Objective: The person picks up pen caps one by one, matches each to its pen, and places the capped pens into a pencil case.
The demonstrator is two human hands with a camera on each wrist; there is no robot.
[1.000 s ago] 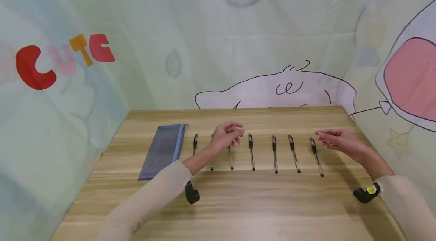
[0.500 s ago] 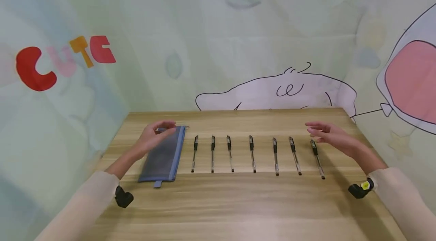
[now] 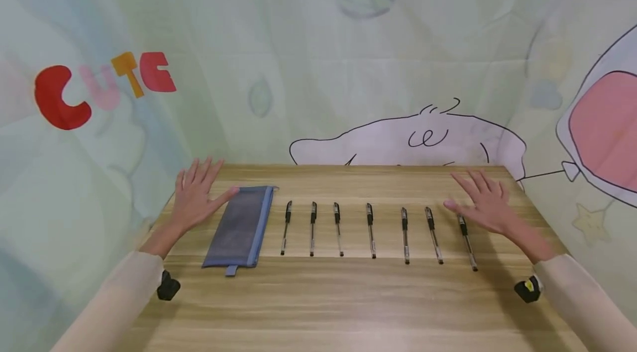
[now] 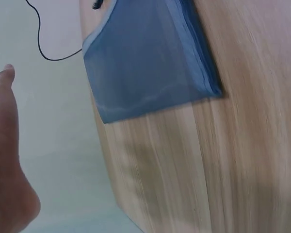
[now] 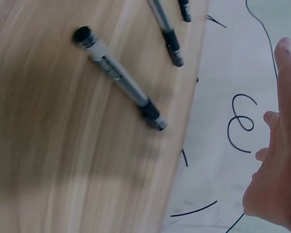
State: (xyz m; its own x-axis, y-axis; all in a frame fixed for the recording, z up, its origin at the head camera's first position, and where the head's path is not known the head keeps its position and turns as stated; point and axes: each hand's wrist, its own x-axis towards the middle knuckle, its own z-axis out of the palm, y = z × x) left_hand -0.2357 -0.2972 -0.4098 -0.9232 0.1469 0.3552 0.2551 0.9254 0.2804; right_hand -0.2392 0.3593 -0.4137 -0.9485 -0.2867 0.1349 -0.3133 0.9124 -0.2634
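My left hand [image 3: 194, 197] is spread with straight fingers at the left side of the table, its thumb overlapping the top corner of a blue mesh zip pouch [image 3: 236, 225]. The right hand [image 3: 483, 203], fingers also spread, hovers over the cap end of the rightmost pen [image 3: 468, 241]. Neither hand holds anything. Several capped gel pens with clear barrels and black grips lie in a row between the hands, all with their caps pointing away; one is the middle pen [image 3: 370, 230]. In the right wrist view the nearest pen [image 5: 121, 77] lies apart from the hand.
The wooden table [image 3: 318, 308] has its far edge against a printed curtain [image 3: 308, 64] that also hangs along both sides. A small tab [image 3: 231, 271] sticks out from the pouch's near edge. Each wrist wears a black camera.
My left hand has moved left from above the pens, past the pouch, to its far side. Both hands have gone from loosely curled to widely spread. Pens and pouch stay put.
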